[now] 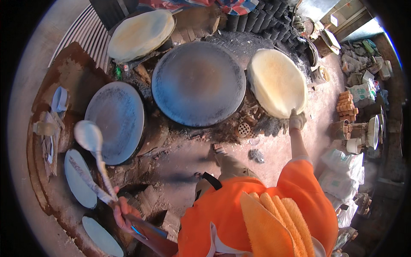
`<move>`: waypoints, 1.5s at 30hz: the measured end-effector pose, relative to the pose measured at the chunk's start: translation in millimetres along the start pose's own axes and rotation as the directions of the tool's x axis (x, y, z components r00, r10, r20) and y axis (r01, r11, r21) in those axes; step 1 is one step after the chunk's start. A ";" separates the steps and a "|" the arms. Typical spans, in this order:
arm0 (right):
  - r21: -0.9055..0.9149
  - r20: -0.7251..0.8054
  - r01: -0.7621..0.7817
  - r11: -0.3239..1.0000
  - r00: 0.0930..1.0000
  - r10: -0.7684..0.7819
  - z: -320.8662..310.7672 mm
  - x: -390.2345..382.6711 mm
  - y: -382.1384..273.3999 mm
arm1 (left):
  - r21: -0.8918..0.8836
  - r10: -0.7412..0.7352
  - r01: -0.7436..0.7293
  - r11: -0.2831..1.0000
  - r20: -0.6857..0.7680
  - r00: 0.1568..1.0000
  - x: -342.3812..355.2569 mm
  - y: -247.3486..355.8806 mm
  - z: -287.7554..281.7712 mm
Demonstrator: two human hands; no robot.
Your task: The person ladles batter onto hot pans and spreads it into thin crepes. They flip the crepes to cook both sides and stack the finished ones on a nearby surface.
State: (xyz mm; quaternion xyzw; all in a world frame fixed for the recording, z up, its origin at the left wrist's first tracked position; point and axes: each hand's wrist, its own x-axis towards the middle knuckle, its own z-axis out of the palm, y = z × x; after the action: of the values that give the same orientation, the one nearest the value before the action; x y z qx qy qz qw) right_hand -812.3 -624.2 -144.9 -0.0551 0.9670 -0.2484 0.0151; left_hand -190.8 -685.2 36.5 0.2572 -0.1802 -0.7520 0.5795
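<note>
A dusty, cluttered floor [274, 147] spread below and to the right of the large dark griddle [199, 83], the landmark here, and black cylinders [257, 19] were stacked beyond it to the upper right. A smaller dark griddle [114, 124] sat at the large griddle's lower left, a cream-coloured round [141, 35] at its upper left. Well apart to its lower right lay white sacks [342, 175].

Below and left of the large griddle, the left hand [123, 213] had its fingers wrapped around the long handle of a pale ladle [88, 135]; the ladle's bowl was raised in front of the smaller griddle. A whitish stick [87, 177] met the handle at that same hand. The right hand [296, 120], gloved, touched the near edge of a pale disc [277, 83] just right of the large griddle; how tightly its fingers were closed, I could not tell.
</note>
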 end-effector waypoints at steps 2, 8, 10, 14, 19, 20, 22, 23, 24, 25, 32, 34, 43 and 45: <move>0.070 -0.135 0.443 0.894 0.892 -0.431 -11.8 -51.7 -27.0 | -0.246 0.141 -0.069 0.967 0.289 0.947 -20.8 4.3 -13.7; 0.496 0.067 0.819 0.291 0.297 -0.952 -13.6 -267.2 -140.8 | -0.433 0.211 -0.168 0.886 0.054 0.976 -111.5 8.0 -87.0; 0.582 0.100 0.805 0.113 0.068 -0.993 -4.7 -341.5 -161.1 | -0.470 0.203 -0.262 0.843 -0.174 0.964 -153.0 2.4 -100.3; 0.437 0.603 -0.581 0.686 -0.377 -0.703 27.3 -487.7 -144.1 | 0.122 0.380 -0.403 0.907 -0.650 0.658 -256.4 -14.3 -115.5; 0.820 0.085 0.344 -0.457 -0.863 -0.497 36.3 -610.8 -127.9 | 0.068 0.468 -0.683 0.727 -0.777 0.421 -321.7 -8.5 -97.6; 0.852 0.055 0.282 -0.441 -0.886 -0.461 44.1 -635.1 -125.7 | 0.077 0.488 -0.726 0.683 -0.788 0.375 -330.6 -15.2 -97.3; 0.547 -0.260 0.178 -0.818 -0.893 -0.368 92.8 -692.8 -132.9 | 0.187 0.475 -0.744 0.641 -0.858 0.194 -357.4 -32.8 -93.6; 0.422 -0.318 0.160 -0.893 -0.896 -0.311 93.4 -726.8 -138.9 | 0.243 0.473 -0.748 0.617 -0.875 0.106 -362.8 -48.9 -86.8; 0.296 -0.376 0.154 -0.943 -0.888 -0.263 96.0 -759.5 -145.9 | 0.262 0.447 -0.789 0.556 -0.894 0.018 -371.5 -67.1 -80.2; 0.257 -0.335 0.172 -0.951 -0.907 -0.254 67.2 -804.3 -158.0 | 0.287 0.432 -0.815 0.503 -0.900 -0.050 -380.3 -75.7 -65.0; 0.630 -0.241 -0.107 -0.769 -0.969 -0.063 -27.1 -929.3 -79.1 | 0.509 0.575 -0.854 -0.109 -0.668 -0.472 -471.1 -135.4 -5.1; 0.726 -0.202 -0.212 -0.655 -0.975 0.092 -16.5 -932.2 -10.0 | 0.536 0.543 -0.821 -0.196 -0.638 -0.546 -489.1 -150.0 -4.5; 0.799 0.054 0.015 -0.601 -0.997 0.046 -22.7 -1048.3 136.6 | 0.507 0.258 -0.784 -0.358 -0.753 -0.605 -591.6 -282.9 -38.9; 0.650 -0.663 -0.310 -0.694 -0.678 -0.318 0.7 -1108.2 129.5 | 0.528 0.229 -0.769 -0.360 -0.750 -0.621 -607.5 -298.1 -45.5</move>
State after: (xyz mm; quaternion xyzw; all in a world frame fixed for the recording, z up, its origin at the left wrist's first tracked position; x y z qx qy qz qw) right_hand 275.9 -385.4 -205.9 -0.8920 -0.1491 -0.3797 0.1949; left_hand -276.9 -19.6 -61.5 0.1245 0.2312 0.2708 0.9261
